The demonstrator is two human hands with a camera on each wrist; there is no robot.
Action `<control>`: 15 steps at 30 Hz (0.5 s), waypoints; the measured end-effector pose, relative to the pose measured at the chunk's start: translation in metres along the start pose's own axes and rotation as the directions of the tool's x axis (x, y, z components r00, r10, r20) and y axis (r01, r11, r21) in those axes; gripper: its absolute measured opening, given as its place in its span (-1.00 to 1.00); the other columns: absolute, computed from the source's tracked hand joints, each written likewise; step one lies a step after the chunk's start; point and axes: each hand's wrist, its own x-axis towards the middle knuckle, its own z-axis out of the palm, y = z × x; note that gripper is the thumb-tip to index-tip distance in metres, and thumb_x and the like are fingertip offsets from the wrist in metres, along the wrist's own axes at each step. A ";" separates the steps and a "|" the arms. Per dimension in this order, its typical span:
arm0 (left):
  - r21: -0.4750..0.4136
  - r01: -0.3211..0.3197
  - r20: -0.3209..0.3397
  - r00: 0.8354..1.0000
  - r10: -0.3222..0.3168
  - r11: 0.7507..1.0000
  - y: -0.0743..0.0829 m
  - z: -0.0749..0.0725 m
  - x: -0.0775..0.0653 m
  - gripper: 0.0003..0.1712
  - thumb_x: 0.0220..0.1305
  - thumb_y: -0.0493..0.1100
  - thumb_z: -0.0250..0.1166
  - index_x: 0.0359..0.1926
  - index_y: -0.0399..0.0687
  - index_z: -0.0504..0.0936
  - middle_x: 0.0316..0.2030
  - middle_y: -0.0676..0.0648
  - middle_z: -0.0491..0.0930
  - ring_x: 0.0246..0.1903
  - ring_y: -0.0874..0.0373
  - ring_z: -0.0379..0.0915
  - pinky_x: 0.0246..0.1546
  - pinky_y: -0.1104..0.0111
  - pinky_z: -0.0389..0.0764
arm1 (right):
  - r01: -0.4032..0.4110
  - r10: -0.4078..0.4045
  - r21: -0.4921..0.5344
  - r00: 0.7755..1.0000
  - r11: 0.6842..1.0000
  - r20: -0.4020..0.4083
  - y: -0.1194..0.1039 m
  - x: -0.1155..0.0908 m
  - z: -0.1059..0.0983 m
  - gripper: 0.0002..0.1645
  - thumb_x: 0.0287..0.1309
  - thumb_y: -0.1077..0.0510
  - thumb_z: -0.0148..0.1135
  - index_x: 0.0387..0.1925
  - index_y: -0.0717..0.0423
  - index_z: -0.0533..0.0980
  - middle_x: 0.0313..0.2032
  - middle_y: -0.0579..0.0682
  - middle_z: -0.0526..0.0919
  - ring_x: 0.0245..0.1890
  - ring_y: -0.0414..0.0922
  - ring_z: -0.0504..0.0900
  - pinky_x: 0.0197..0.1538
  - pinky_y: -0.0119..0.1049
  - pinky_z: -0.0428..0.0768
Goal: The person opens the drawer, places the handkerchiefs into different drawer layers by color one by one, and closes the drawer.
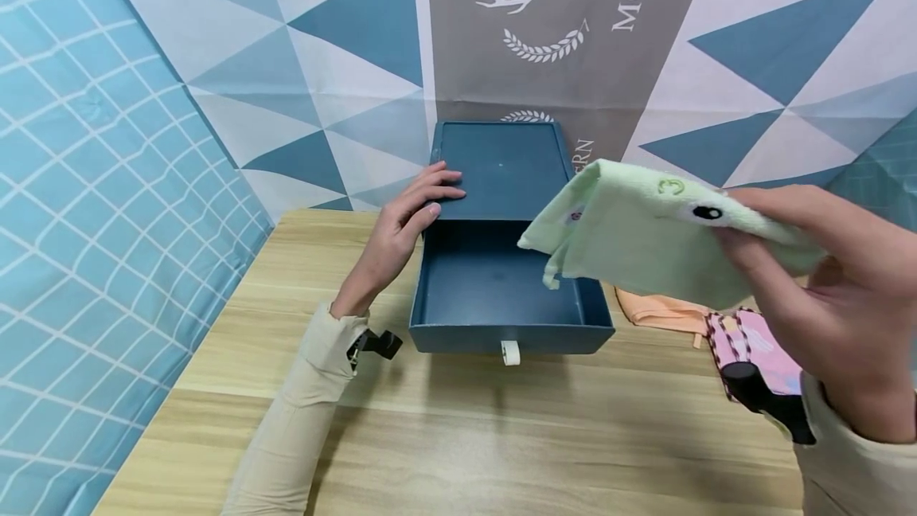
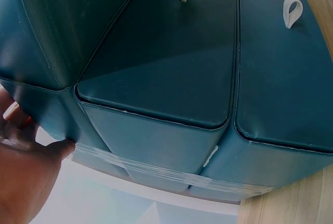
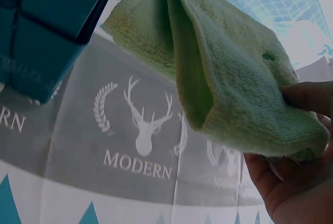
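A dark blue drawer unit point(image 1: 501, 170) stands against the back wall. Its top drawer point(image 1: 458, 339) is pulled out toward the person and shows a bare floor inside. My left hand point(image 1: 398, 223) rests on the unit's upper left edge, fingers over the top and thumb by the front corner. Further drawers with loop pulls point(image 2: 293, 12) show in the left wrist view. At the right, my right hand point(image 1: 852, 285) pinches a folded pale green towel point(image 1: 630, 249) between thumb and fingers. The towel, with an embroidered eye, hangs above the drawer's right side.
On the wooden table point(image 1: 458, 436), right of the drawer, lie an orange cloth point(image 1: 662, 310) and a pink patterned cloth point(image 1: 770, 353), the latter partly behind the right wrist. A white tab point(image 1: 510, 353) sticks out from the drawer front. Patterned wall coverings stand behind and at the left.
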 end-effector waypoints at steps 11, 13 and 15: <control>-0.007 -0.001 -0.005 1.000 0.001 1.000 0.000 0.000 0.000 -0.64 0.48 -0.40 -0.06 0.11 -0.47 0.57 0.33 -0.35 0.37 0.50 -0.12 -0.03 0.50 0.23 -0.02 | 0.089 -0.089 0.196 0.996 0.976 -0.009 -0.011 0.016 0.039 -0.80 -0.09 0.54 0.36 -0.31 0.57 0.64 -0.30 0.34 0.72 -0.33 -0.05 0.71 -0.13 -0.41 0.60; -0.006 -0.002 -0.006 1.000 0.002 1.000 0.000 0.000 0.000 -0.64 0.48 -0.40 -0.06 0.11 -0.47 0.57 0.33 -0.35 0.37 0.50 -0.12 -0.03 0.50 0.23 -0.02 | 0.082 -0.087 0.220 0.996 0.972 0.013 -0.016 0.019 0.046 -0.80 -0.07 0.53 0.36 -0.30 0.56 0.65 -0.30 0.33 0.72 -0.32 -0.05 0.70 -0.14 -0.42 0.60; -0.007 -0.001 -0.007 1.000 0.001 1.000 0.001 0.000 0.000 -0.64 0.48 -0.40 -0.06 0.11 -0.47 0.57 0.33 -0.34 0.37 0.50 -0.12 -0.02 0.50 0.22 -0.01 | 0.076 -0.087 0.255 0.996 0.964 0.032 -0.020 0.022 0.054 -0.81 -0.04 0.52 0.36 -0.29 0.54 0.65 -0.30 0.31 0.72 -0.32 -0.06 0.70 -0.15 -0.42 0.58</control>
